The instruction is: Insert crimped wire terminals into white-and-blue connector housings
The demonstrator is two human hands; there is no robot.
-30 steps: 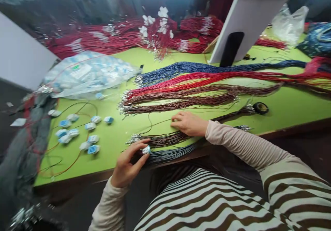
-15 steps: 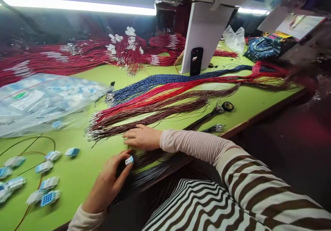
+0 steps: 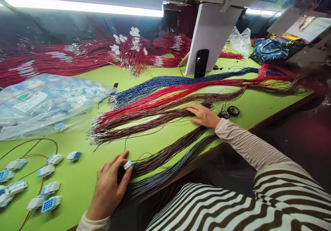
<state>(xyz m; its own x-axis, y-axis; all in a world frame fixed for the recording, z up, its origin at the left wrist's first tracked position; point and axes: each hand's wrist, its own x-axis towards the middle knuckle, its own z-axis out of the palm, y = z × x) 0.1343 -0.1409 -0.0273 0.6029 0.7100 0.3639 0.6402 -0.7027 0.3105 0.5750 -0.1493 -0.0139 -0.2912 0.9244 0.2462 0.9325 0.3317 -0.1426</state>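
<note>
My left hand (image 3: 111,184) pinches a small white and blue connector (image 3: 128,165) between thumb and fingers, low over the table. A thin dark wire (image 3: 126,143) rises close to its fingertips and curves away to the right. Farther right, my right hand (image 3: 205,116) lies over the ends of a brown wire bundle (image 3: 165,115), its fingers stretched out and apart. No object shows in it. Between my hands run a dark brown wire bundle (image 3: 168,151) and a grey wire bundle (image 3: 165,175) along the front edge.
Loose white and blue connectors (image 3: 51,203) lie at the left, below a clear bag of connectors (image 3: 59,96). Red wires (image 3: 165,92) and blue wires (image 3: 155,82) stretch across the green table. A black tape roll (image 3: 233,111) and a phone (image 3: 201,63) against a white panel (image 3: 217,30) stand beyond.
My right hand has moved right and away from my left hand, along the wires to the far end of the brown bundle. My left hand keeps the connector in nearly the same place.
</note>
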